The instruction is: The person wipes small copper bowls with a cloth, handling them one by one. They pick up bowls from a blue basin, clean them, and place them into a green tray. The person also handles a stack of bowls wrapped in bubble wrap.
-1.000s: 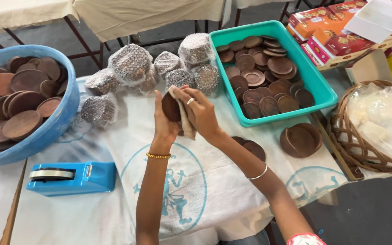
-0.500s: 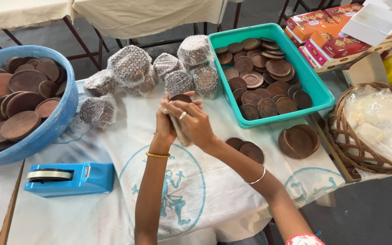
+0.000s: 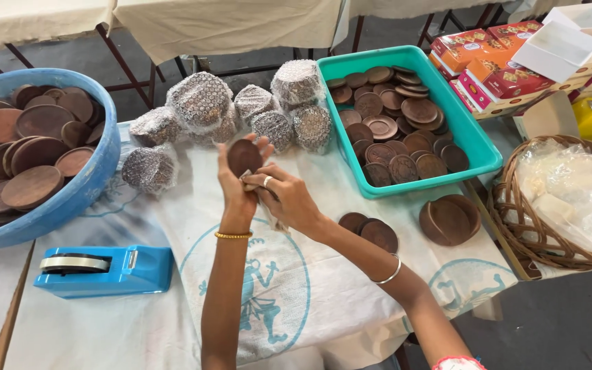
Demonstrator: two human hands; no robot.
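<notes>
My left hand (image 3: 236,183) holds up a small round brown wooden plate (image 3: 244,156) by its edge. My right hand (image 3: 286,197) grips a pale cloth (image 3: 267,211) pressed against the lower side of that plate. Both hands hover over a white printed sack (image 3: 268,288) spread on the table. Two more brown plates (image 3: 370,230) lie on the sack just right of my right wrist.
A teal tray (image 3: 471,147) of brown plates stands at the right, a blue tub (image 3: 80,192) of larger plates at the left. Bubble-wrapped bundles (image 3: 203,106) sit behind my hands. A blue tape dispenser (image 3: 104,269), a wicker basket (image 3: 525,233) and coloured boxes (image 3: 495,68) surround them.
The plate has turned in my left hand so its face shows, and my right hand with the cloth has slid down below it.
</notes>
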